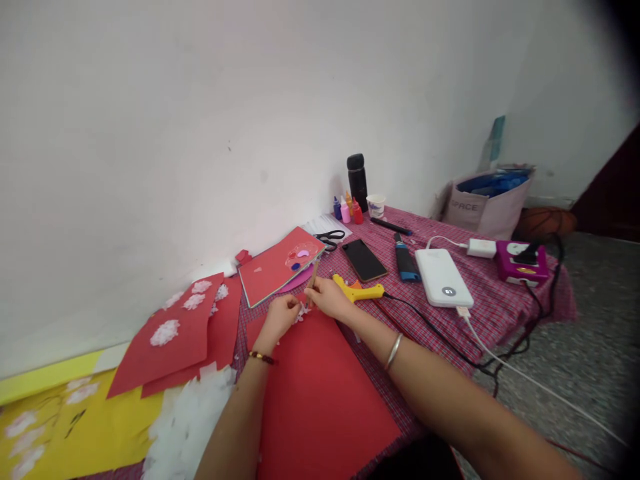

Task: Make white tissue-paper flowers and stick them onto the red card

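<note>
My left hand (283, 316) is closed in a pinch on a small white paper piece (302, 312) at the far edge of a large red paper sheet (320, 393). My right hand (327, 298) is closed around a thin brown stick (313, 277) that points up and away, its lower end meeting the white piece. Both hands touch each other over the sheet's top edge. A yellow glue gun (363, 291) lies just right of my right hand.
Red sheets with white paper flowers (173, 327) and a yellow sheet (65, 427) lie left. A red board (280, 265), scissors (330, 238), phone (365, 259), white power bank (443, 277), paint bottles (347, 209), black flask (357, 180) and cables (500, 360) sit on the checked cloth.
</note>
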Tool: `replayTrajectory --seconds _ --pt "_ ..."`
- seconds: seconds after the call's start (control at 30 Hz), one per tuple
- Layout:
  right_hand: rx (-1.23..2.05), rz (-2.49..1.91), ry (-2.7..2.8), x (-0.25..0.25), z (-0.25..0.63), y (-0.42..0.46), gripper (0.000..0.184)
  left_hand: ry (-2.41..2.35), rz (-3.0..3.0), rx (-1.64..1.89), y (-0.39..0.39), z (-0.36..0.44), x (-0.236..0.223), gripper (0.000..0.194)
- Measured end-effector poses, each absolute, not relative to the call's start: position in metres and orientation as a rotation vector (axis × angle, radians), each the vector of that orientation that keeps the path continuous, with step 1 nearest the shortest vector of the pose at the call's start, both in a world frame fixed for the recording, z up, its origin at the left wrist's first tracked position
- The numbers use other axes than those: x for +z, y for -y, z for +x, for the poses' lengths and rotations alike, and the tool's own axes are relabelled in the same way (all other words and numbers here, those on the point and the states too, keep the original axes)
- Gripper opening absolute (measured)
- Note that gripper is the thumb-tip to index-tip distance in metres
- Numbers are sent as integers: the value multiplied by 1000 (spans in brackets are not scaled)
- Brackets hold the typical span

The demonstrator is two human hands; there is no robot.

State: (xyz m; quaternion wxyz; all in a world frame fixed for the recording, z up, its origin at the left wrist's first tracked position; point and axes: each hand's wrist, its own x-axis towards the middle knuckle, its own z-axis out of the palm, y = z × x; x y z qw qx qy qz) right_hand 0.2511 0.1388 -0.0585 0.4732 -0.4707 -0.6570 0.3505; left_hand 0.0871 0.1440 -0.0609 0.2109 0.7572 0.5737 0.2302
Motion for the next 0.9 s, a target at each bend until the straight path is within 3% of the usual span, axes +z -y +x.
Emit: replayTrajectory --seconds 0.9 --pt "613 -1371 1949 -51 241 -130 17 -1589 2050 670 -142 90 -57 13"
